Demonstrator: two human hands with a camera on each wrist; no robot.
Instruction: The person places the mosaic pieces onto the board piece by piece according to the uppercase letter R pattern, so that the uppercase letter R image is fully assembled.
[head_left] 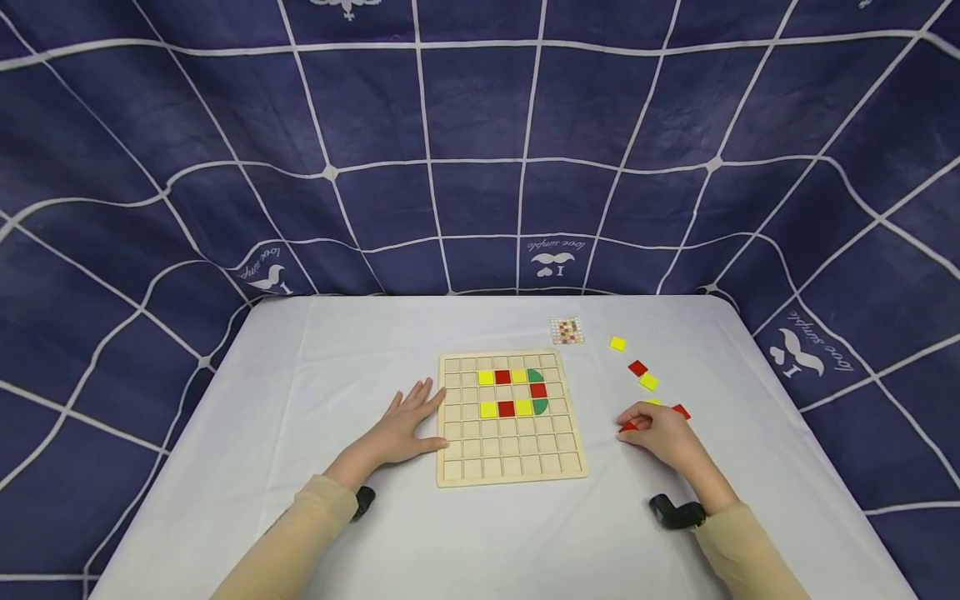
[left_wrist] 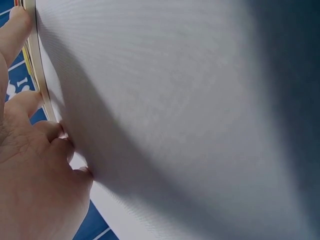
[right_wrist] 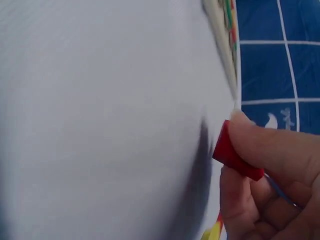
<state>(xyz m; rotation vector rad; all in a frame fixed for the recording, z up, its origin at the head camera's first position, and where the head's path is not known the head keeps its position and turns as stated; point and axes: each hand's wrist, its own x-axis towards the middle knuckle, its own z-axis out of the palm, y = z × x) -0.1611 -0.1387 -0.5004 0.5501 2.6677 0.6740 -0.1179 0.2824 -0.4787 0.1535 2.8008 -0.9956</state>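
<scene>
A square wooden grid board [head_left: 480, 458] lies on the white table, with yellow, red and green tiles set in its upper cells. At the board's left edge, my left hand [head_left: 405, 429] rests with fingers spread; thumb and forefinger touch the rim, as the left wrist view also shows. To the right of the board, my right hand [head_left: 663, 429] pinches a red tile [right_wrist: 235, 155] between thumb and fingers. Beside that hand lie another red tile [head_left: 681, 412] and a yellow tile partly hidden behind the fingers.
Farther back on the right lie a yellow tile [head_left: 617, 343], a red tile [head_left: 637, 367] and a second yellow tile [head_left: 648, 382]. A small printed pattern card [head_left: 567, 331] sits just behind the board's far right corner. Blue checked curtain [head_left: 480, 200] surrounds the table's back and sides.
</scene>
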